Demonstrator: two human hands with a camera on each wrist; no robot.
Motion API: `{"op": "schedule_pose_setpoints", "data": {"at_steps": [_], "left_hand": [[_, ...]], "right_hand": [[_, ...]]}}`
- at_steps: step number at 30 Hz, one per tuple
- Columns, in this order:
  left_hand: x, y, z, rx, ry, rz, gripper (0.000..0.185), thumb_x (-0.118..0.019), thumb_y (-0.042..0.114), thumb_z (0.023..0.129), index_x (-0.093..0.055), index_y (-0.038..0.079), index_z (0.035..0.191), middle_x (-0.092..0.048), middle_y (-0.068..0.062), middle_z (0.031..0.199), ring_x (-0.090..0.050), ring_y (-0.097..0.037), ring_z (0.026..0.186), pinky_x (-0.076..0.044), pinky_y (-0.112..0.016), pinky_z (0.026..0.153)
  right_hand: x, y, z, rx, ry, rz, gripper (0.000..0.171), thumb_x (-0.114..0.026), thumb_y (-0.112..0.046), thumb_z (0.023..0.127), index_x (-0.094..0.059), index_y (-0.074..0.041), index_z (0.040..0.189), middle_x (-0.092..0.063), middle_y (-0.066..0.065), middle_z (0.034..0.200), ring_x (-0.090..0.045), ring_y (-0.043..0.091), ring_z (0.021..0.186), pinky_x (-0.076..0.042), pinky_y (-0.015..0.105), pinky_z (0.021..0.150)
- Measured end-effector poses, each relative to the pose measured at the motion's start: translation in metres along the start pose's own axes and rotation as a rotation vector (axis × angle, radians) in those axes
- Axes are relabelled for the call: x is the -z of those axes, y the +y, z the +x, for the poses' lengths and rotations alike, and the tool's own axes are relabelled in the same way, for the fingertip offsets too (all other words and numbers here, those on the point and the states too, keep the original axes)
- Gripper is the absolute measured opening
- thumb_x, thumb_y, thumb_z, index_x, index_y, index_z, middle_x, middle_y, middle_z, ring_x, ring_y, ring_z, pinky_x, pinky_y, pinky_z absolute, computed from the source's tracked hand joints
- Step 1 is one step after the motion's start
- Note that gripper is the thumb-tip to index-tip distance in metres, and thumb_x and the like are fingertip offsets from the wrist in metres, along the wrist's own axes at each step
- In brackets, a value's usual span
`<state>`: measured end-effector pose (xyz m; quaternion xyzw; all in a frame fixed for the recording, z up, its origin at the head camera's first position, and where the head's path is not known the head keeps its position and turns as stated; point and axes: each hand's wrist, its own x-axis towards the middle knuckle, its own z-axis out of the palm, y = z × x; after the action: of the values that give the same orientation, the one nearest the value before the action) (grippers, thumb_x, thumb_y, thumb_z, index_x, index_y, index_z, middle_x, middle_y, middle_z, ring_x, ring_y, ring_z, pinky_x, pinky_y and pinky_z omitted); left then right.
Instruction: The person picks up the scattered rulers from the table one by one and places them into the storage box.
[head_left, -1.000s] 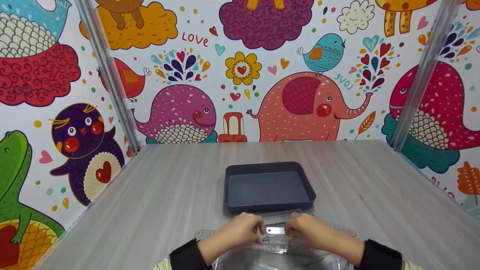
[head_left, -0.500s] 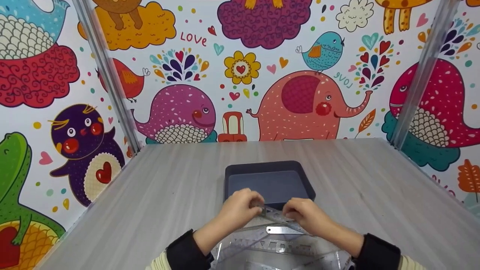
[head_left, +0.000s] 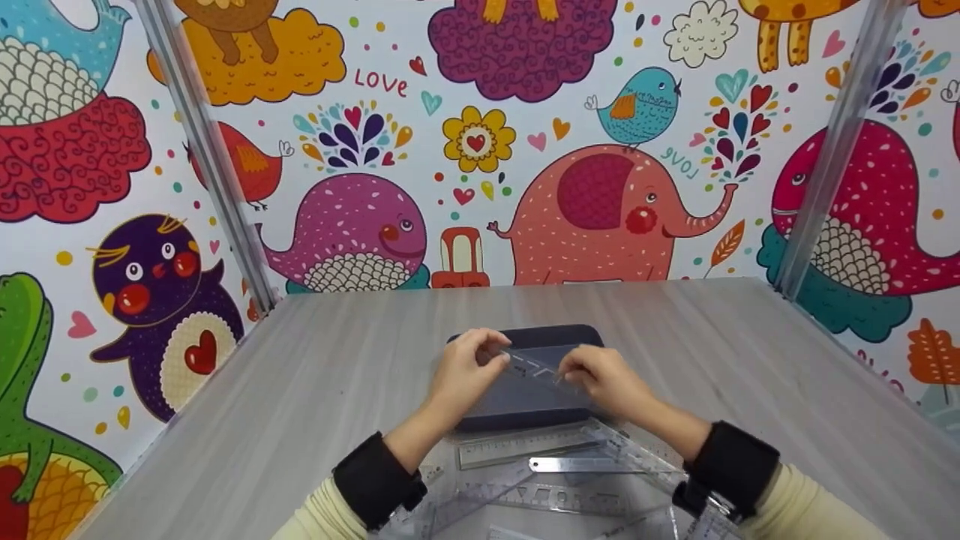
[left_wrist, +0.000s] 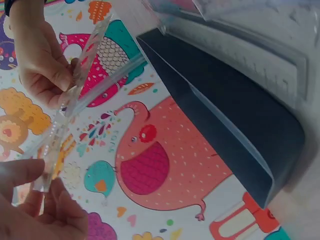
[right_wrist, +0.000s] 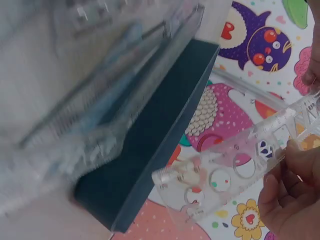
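Both hands pinch one clear plastic stencil ruler (head_left: 536, 367), raised over the dark blue-grey tray (head_left: 525, 421). My left hand (head_left: 469, 369) grips one end between thumb and fingers. The right hand (head_left: 606, 381) holds it farther along. Round and shaped cut-outs show in the ruler (right_wrist: 225, 172) in the right wrist view, where its free end extends past the right hand (right_wrist: 292, 187). Seen from the left wrist, the ruler (left_wrist: 64, 122) runs edge-on between the left hand (left_wrist: 47, 202) and the right hand (left_wrist: 42, 65).
In front of the tray lies a loose pile: a steel ruler (head_left: 585, 466), a clear straight ruler (head_left: 517, 447), another stencil ruler (head_left: 544, 496) and several more clear pieces. Some lie under the forearms. A cartoon-printed wall (head_left: 360, 232) stands behind the grey wood-grain table (head_left: 352, 352).
Both hands have risen from the pile and moved forward over the tray, lifting the clear stencil ruler with them. The steel ruler and the pile beneath are now more exposed.
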<state>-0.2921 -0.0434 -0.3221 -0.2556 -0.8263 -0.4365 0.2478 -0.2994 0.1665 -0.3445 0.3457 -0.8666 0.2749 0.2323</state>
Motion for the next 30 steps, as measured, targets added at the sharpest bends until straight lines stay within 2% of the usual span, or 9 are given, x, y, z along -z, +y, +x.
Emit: {"op": "schedule_pose_setpoints", "data": {"at_steps": [3,6,10,13,15,19,23,26,30], "left_hand": [[-0.003,-0.012,0.009,0.01,0.003,0.031,0.009,-0.06,0.009,0.071,-0.059,0.008,0.08,-0.051,0.002,0.069,-0.045,-0.008,0.061,-0.038,-0.019,0.055],[-0.01,-0.029,0.016,0.013,-0.001,0.07,0.007,-0.06,0.009,0.071,-0.059,0.008,0.078,-0.052,0.001,0.068,-0.045,-0.009,0.062,-0.039,-0.021,0.056],[-0.022,-0.051,0.021,0.06,-0.04,0.168,0.006,-0.06,0.01,0.072,-0.058,0.009,0.078,-0.055,0.001,0.07,-0.05,-0.01,0.064,-0.043,-0.027,0.063],[-0.031,-0.061,0.02,0.063,-0.087,0.27,0.005,-0.058,0.008,0.072,-0.057,0.009,0.076,-0.057,-0.001,0.07,-0.053,-0.012,0.064,-0.043,-0.029,0.062],[-0.036,-0.068,0.019,0.039,-0.108,0.353,0.006,-0.057,0.004,0.071,-0.057,0.008,0.074,-0.057,-0.002,0.068,-0.054,-0.015,0.062,-0.043,-0.027,0.055],[-0.046,-0.08,0.016,0.004,-0.158,0.513,0.008,-0.054,-0.001,0.069,-0.056,0.007,0.072,-0.057,-0.004,0.067,-0.055,-0.017,0.058,-0.043,-0.026,0.05],[-0.05,-0.084,0.012,0.034,-0.266,0.598,0.011,-0.054,-0.004,0.068,-0.057,0.006,0.071,-0.059,-0.005,0.067,-0.057,-0.019,0.059,-0.045,-0.026,0.051],[-0.051,-0.084,0.008,0.055,-0.342,0.615,0.014,-0.054,-0.006,0.064,-0.059,0.006,0.07,-0.06,-0.004,0.068,-0.058,-0.018,0.06,-0.046,-0.026,0.053],[-0.054,-0.083,0.004,0.056,-0.399,0.599,0.015,-0.055,-0.005,0.062,-0.062,0.007,0.068,-0.061,-0.003,0.066,-0.057,-0.016,0.059,-0.045,-0.026,0.052]], "right_hand": [[-0.003,0.009,0.012,0.023,0.02,-0.085,0.011,-0.058,0.004,0.071,-0.057,-0.007,0.071,-0.055,0.001,0.069,-0.05,0.011,0.062,-0.042,0.022,0.054],[-0.009,0.02,0.025,0.039,0.055,-0.225,0.01,-0.06,0.002,0.069,-0.058,-0.008,0.069,-0.054,0.0,0.067,-0.051,0.014,0.063,-0.042,0.026,0.056],[-0.023,0.037,0.039,0.073,0.073,-0.421,0.011,-0.063,0.0,0.066,-0.059,-0.01,0.067,-0.051,0.0,0.063,-0.051,0.018,0.06,-0.041,0.03,0.055],[-0.033,0.048,0.044,0.106,0.045,-0.513,0.012,-0.062,0.0,0.063,-0.058,-0.011,0.064,-0.05,0.0,0.061,-0.05,0.018,0.057,-0.039,0.031,0.051],[-0.041,0.051,0.046,0.125,0.014,-0.569,0.01,-0.061,-0.002,0.063,-0.057,-0.012,0.063,-0.049,0.0,0.061,-0.049,0.018,0.056,-0.037,0.03,0.049],[-0.054,0.055,0.046,0.199,-0.055,-0.691,0.005,-0.058,-0.01,0.067,-0.056,-0.011,0.062,-0.049,0.001,0.06,-0.047,0.017,0.053,-0.035,0.029,0.045],[-0.062,0.055,0.04,0.255,-0.196,-0.735,0.007,-0.058,-0.008,0.068,-0.054,-0.01,0.064,-0.049,0.002,0.062,-0.048,0.017,0.052,-0.037,0.028,0.044],[-0.065,0.055,0.035,0.261,-0.303,-0.711,0.009,-0.059,-0.007,0.069,-0.052,-0.011,0.064,-0.05,0.001,0.061,-0.05,0.017,0.052,-0.039,0.028,0.044],[-0.067,0.058,0.029,0.235,-0.395,-0.64,0.005,-0.058,-0.009,0.069,-0.055,-0.012,0.066,-0.054,0.0,0.061,-0.054,0.015,0.054,-0.041,0.028,0.046]]}}
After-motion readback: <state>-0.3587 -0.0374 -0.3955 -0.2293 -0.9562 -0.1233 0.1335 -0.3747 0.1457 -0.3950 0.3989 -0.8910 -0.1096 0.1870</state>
